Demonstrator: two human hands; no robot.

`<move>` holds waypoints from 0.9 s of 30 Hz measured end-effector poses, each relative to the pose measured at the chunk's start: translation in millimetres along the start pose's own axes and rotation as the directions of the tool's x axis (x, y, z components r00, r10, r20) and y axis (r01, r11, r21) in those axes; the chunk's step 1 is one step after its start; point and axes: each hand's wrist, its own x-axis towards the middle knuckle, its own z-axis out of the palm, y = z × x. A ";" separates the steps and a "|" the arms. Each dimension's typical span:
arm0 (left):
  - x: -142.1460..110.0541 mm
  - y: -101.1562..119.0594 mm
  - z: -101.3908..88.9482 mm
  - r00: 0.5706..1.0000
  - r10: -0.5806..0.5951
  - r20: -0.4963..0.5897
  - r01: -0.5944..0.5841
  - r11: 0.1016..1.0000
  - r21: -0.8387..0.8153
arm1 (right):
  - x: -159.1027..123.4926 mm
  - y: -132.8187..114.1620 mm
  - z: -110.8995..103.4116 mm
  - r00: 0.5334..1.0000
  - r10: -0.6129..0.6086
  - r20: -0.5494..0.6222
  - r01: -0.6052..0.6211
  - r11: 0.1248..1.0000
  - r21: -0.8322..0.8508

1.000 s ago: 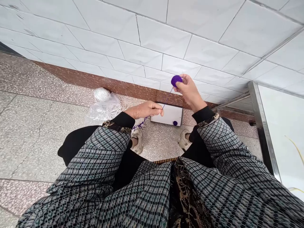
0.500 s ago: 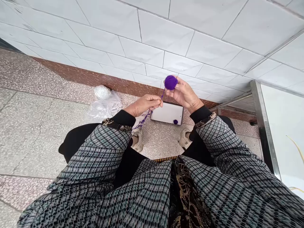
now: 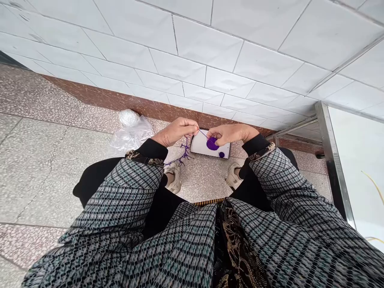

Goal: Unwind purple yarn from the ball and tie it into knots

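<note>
My right hand grips a purple ball of yarn from above, fingers pointing down and left. From the ball a taut purple strand runs to my left hand, whose thumb and forefinger pinch it. Below my left hand hangs a knotted, kinked length of purple yarn, trailing down toward the left shoe. Under the hands lies a shallow white box or lid with a dark rim. A small dark purple ball sits at its near right corner.
On the floor at left, a white yarn ball lies by a clear plastic bag. A tiled wall rises in front. At right stands a metal-framed white table. My shoes flank the box.
My right hand has turned over and come down toward me with the yarn ball, now over the white box. The left hand has shifted slightly left, still pinching the strand.
</note>
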 end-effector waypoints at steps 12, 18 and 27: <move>5.6 -10.4 -2.1 0.961 -0.093 -0.259 0.042 0.979 -0.198 | 2.9 3.5 7.9 0.976 -0.205 -0.075 0.214 0.834 0.508; 6.1 -17.7 10.4 0.979 -0.190 -0.066 0.185 0.980 -0.078 | 16.5 -1.5 10.9 0.885 -0.191 -0.424 0.442 0.627 0.642; 1.2 -7.0 4.7 0.994 -0.086 0.075 0.073 0.985 0.158 | 18.2 -2.3 10.4 0.912 0.177 -0.369 -0.178 0.984 0.031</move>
